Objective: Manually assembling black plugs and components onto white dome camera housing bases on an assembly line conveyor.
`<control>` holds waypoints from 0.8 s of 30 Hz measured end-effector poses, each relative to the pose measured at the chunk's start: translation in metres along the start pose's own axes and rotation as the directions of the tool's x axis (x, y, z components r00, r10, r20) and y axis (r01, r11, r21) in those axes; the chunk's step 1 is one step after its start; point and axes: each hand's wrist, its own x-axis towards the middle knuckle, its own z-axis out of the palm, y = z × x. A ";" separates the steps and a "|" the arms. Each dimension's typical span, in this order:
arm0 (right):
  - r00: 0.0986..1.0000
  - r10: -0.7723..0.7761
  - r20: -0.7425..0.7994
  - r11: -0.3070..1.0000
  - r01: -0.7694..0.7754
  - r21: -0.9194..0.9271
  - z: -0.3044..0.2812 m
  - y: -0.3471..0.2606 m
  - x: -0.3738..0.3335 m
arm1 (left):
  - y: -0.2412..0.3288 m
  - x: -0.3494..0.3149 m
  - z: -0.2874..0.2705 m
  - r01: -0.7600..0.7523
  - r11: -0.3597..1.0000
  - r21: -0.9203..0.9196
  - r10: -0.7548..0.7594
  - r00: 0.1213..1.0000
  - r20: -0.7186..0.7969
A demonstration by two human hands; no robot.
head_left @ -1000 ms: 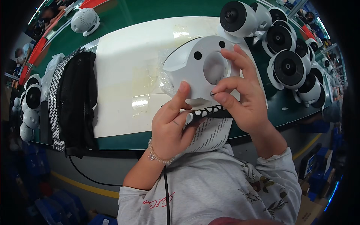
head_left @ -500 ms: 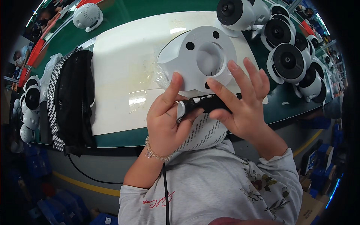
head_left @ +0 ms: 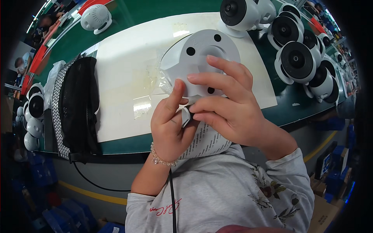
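A white security camera (head_left: 178, 70) lies with its round base up, partly over clear plastic wrap (head_left: 165, 83). Black round pads (head_left: 190, 51) sit on the base's ring. My left hand (head_left: 167, 120) grips a curled sheet of stick-on pads (head_left: 208, 141), white with printed backing, below the camera; its thumb points up beside the base. My right hand (head_left: 237, 101) pinches the black edge of that sheet between thumb and index finger. Its other fingers stretch over the base and cover part of the ring's opening. Whether a single pad is in the pinch is hidden.
More white cameras with black fronts (head_left: 297, 60) crowd the right side of the green table. Another camera (head_left: 96, 18) stands at the far left. A black mesh bag (head_left: 79, 105) lies left of the pale work mat (head_left: 120, 77). Several cameras (head_left: 35, 105) stand beyond the bag.
My right hand has moved left from beside the base, and its spread fingers have closed on the sheet's edge. The sheet's black face, visible earlier, is now mostly covered.
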 end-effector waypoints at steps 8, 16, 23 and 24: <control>0.999 0.027 0.034 0.998 -0.029 0.053 -0.003 0.006 -0.002 | 0.000 0.001 0.000 -0.070 0.994 0.079 0.070 0.998 0.002; 0.999 0.044 0.015 0.996 -0.045 0.079 -0.004 0.005 -0.008 | 0.001 0.001 0.003 -0.084 0.989 0.120 0.085 0.996 -0.001; 0.964 0.060 -0.261 0.998 -0.064 -0.008 -0.017 0.024 -0.019 | 0.002 0.002 0.001 -0.068 0.988 0.136 0.067 0.998 0.013; 0.964 0.058 -0.260 0.998 -0.062 -0.008 -0.018 0.031 -0.018 | 0.002 0.002 0.002 -0.062 0.986 0.152 0.061 0.998 0.013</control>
